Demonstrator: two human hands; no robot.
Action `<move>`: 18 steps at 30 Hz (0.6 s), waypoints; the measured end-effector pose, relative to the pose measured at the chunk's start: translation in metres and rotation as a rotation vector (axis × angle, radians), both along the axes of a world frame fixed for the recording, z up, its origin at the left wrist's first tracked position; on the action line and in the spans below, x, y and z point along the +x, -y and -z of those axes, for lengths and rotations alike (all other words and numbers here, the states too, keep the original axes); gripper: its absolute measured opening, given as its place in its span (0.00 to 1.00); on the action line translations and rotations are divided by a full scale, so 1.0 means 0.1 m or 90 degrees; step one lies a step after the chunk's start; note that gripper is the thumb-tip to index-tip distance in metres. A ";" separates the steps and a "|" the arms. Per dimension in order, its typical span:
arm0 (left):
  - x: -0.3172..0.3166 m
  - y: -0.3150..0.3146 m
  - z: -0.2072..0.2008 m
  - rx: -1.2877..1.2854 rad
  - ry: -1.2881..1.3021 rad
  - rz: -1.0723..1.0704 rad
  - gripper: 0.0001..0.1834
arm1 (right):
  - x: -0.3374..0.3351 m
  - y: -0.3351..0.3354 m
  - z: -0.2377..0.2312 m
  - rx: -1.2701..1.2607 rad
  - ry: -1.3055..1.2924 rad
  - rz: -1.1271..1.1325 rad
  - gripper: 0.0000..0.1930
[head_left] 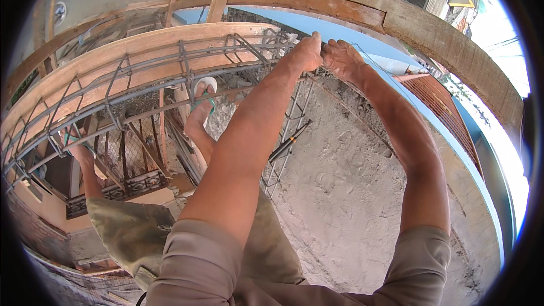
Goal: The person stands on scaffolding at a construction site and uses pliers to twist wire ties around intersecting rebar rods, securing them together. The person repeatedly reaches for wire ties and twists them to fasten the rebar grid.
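Note:
Both arms reach forward to the far end of a rebar cage (pixel 107 99). My left hand (pixel 309 52) is closed at the cage's far right end. Right beside it my right hand (pixel 343 60) is closed too, its fingers curled. The two hands nearly touch; what they grip is hidden by the fingers. A thin wire (pixel 368 56) loops just to the right of my right hand. Below the hands, a tool with black and orange handles (pixel 290 140) lies across a second, narrower rebar cage (pixel 276 171); its kind is unclear.
A wooden board (pixel 153 42) runs behind the rebar cage. Beyond it curves a thick timber beam (pixel 430 34). Rough grey concrete wall (pixel 340 187) fills the middle right. My sandalled feet (pixel 205 93) stand among bars and timbers, with a metal grille (pixel 122 190) lower down.

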State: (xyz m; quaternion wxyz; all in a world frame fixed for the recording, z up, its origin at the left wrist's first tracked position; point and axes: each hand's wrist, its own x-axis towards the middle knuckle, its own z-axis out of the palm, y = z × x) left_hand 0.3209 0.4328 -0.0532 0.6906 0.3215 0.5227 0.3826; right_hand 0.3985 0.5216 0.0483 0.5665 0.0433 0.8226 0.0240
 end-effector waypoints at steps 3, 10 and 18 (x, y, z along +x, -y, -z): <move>-0.03 0.02 0.02 -0.004 -0.005 -0.016 0.23 | -0.30 0.12 0.01 0.117 0.104 0.217 0.11; -0.30 0.35 -0.21 0.063 -0.114 -0.316 0.28 | -0.56 0.40 0.07 0.302 0.019 0.406 0.12; -1.97 2.10 -0.96 0.064 -0.450 -0.207 0.22 | 0.00 2.25 -0.52 0.192 -0.452 0.812 0.16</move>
